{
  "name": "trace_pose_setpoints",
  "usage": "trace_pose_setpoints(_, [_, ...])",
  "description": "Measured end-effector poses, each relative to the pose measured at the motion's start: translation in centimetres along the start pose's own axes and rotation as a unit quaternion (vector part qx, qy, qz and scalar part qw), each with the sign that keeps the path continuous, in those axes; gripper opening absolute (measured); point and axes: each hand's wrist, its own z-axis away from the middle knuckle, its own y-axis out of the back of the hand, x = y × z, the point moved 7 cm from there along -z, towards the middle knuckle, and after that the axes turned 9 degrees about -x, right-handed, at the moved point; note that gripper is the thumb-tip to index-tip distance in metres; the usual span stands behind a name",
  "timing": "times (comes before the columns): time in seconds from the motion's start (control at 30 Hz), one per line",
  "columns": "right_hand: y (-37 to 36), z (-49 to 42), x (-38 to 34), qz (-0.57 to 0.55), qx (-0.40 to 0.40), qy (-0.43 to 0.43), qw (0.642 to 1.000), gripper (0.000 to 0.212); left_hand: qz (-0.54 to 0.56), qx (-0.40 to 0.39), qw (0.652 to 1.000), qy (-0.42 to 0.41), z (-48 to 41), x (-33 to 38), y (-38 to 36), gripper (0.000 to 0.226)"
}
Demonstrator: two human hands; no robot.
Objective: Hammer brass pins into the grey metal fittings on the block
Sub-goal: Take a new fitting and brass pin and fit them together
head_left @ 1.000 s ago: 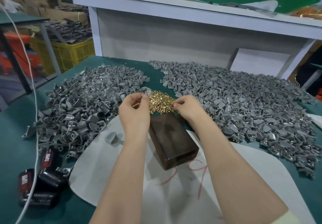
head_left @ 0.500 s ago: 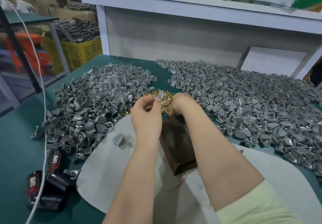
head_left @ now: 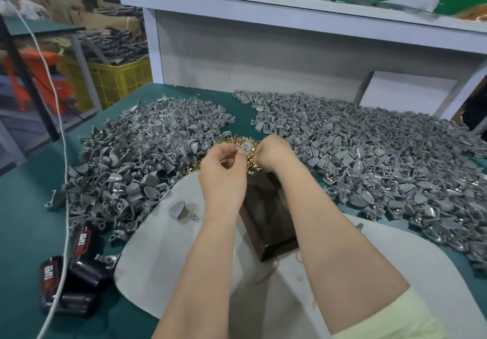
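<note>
Both hands meet over the brass pins (head_left: 226,141), just past the block's (head_left: 268,220) far end. Left hand (head_left: 222,172) pinches a grey fitting (head_left: 245,148); right hand (head_left: 274,154) curled, grip unclear. Likely seating a pin; next: fitting onto block, then hammer.

Left hand (head_left: 223,172) pinches fitting (head_left: 246,146) (over brass pins (head_left: 252,165))

A yellow crate (head_left: 116,80) stands beyond the green table (head_left: 21,220). A white cable (head_left: 66,180) crosses black-and-red objects (head_left: 68,280) lying beside a pale mat (head_left: 158,272).
</note>
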Motion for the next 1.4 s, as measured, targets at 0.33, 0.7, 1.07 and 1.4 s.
trace_pose_setpoints(0.33, [4.0, 11.1, 5.3, -0.395, 0.072, 0.094, 0.911, 0.016, -0.344, -0.207, 0.916, -0.022, 2.0, 0.5, -4.4, 0.013])
trace_pose_setpoints(0.7, [2.3, 11.9, 4.3, -0.163, 0.107, 0.112, 0.974, 0.009, -0.394, -0.207, 0.895, -0.031, 2.2, 0.6, -4.6, 0.01])
trace_pose_setpoints(1.07, [1.9, 11.4, 1.3, 0.112, 0.111, 0.104, 0.982, 0.017, -0.424, -0.202, 0.881, -0.046, 1.9, 0.5, -4.5, 0.014])
trace_pose_setpoints(1.4, [2.2, 11.8, 0.5, 0.125, 0.101, 0.089, 0.983, 0.02, -0.451, -0.194, 0.87, -0.041, 1.9, 0.5, -4.4, 0.018])
